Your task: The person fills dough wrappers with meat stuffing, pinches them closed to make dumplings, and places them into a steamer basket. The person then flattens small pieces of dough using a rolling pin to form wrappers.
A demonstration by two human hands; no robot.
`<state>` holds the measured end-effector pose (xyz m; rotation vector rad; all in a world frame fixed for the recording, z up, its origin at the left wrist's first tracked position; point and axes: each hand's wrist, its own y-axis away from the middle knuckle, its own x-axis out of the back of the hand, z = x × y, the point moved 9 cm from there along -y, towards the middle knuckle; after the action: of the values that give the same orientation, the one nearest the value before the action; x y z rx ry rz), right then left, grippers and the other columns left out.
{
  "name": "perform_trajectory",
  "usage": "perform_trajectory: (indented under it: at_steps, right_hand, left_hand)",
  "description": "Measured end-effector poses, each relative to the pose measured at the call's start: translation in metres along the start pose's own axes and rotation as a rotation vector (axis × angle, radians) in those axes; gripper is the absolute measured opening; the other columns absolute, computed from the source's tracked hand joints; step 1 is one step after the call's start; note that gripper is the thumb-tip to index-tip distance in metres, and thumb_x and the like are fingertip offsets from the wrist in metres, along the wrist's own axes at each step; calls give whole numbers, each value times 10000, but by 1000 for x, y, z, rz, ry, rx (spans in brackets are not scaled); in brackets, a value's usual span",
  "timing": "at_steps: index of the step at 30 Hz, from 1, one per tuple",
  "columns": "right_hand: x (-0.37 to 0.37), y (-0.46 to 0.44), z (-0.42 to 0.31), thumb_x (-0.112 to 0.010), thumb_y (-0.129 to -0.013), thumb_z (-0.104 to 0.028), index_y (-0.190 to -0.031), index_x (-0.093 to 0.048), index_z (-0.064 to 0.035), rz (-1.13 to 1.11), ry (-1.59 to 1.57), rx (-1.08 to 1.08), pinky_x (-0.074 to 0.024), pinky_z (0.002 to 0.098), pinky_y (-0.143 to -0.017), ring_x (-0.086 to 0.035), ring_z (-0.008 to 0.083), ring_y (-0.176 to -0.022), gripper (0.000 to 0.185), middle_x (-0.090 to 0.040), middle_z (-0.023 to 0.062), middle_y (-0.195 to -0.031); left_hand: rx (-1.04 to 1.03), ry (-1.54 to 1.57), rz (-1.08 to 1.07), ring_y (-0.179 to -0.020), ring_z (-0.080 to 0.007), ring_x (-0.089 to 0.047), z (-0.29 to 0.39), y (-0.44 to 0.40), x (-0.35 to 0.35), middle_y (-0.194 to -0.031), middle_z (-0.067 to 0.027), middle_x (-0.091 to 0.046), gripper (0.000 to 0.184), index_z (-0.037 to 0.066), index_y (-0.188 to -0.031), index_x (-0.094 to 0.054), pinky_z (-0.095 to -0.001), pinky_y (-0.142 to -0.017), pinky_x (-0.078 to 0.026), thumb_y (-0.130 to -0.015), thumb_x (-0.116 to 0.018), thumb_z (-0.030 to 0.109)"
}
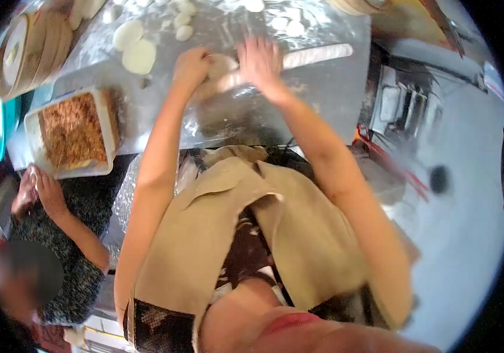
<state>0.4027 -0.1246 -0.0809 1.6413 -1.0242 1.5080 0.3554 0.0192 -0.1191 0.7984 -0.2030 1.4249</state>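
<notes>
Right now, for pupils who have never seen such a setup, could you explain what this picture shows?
There is no machine here: a person works with bare hands, and a camera on their head looks forward and down. The left hand appears to hold the edge of a dough piece; the right hand lies flat on a rolling pin. On the metal table are flat dough rounds, smaller dough lumps and a white tub of brown, crumbly food. Another person stands at the left.
</notes>
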Motion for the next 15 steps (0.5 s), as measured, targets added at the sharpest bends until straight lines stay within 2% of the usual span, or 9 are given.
perform_trajectory:
  at_steps: [1,3,5,6,7,9,11,13,15]
  right_hand:
    - [-3,33,11,-483,-855,-405,-892,-590,-23,-172,-87,-85,-376,432,-820,-520,269,-867,399,-563,138,-940]
    - [21,74,1,-528,-839,-319,-794,-557,-98,104,13,78,-335,358,-691,-529,238,-818,227,-573,107,-855]
    - [28,20,-15,-515,-857,-400,-782,-557,-59,-35,100,127,-373,392,-753,-501,238,-788,351,-539,103,-835]
    - [18,-21,5,-501,-872,-373,-818,-541,-63,37,-155,-154,-379,378,-723,-502,255,-784,317,-539,122,-840]
    - [17,-28,6,-501,-872,-373,-818,-541,-63,69,-159,-162,-379,378,-723,-502,255,-784,317,-539,122,-840]
    - [28,-36,-19,-480,-885,-383,-861,-537,-64,271,-47,60,-382,368,-717,-502,264,-773,325,-539,123,-840]
    - [14,22,3,-500,-870,-380,-845,-543,-80,142,-122,25,-370,375,-758,-512,248,-811,304,-546,99,-843]
    - [20,68,19,-531,-838,-329,-837,-545,-85,139,-91,96,-361,385,-773,-513,251,-835,244,-547,90,-850]
    - [31,85,28,-542,-819,-301,-830,-545,-85,169,-85,157,-359,392,-773,-511,254,-844,216,-546,89,-857]
  left_hand:
    - [93,167,133,-885,-360,-608,-22,14,4,-917,-191,-639,287,75,-961,-667,-434,-755,-476,-762,-556,248]
    - [40,128,151,-890,-360,-607,-7,26,7,-922,-190,-640,293,70,-961,-667,-435,-755,-474,-764,-566,263]
    - [23,83,92,-895,-360,-606,2,45,-6,-928,-189,-640,300,66,-961,-666,-436,-756,-472,-766,-577,277]
    - [44,2,-15,-841,-354,-615,13,19,-7,-883,-195,-641,313,42,-934,-666,-418,-742,-474,-766,-580,291]
    - [38,-87,-101,-787,-348,-623,24,-5,-4,-838,-202,-641,331,17,-908,-665,-401,-729,-477,-766,-583,304]
    - [51,-103,-194,-749,-363,-609,17,-13,-3,-790,-208,-632,325,9,-853,-669,-412,-717,-469,-760,-591,311]
    - [-59,-235,-157,-724,-363,-604,28,-5,-5,-766,-201,-632,307,9,-869,-664,-423,-687,-464,-774,-590,291]
    - [-258,-87,-97,-875,-351,-601,39,-6,-4,-875,-164,-646,258,51,-899,-671,-422,-744,-469,-787,-590,269]
    - [-235,32,-3,-842,-345,-605,49,-27,5,-867,-163,-642,236,58,-870,-669,-432,-716,-468,-785,-592,264]
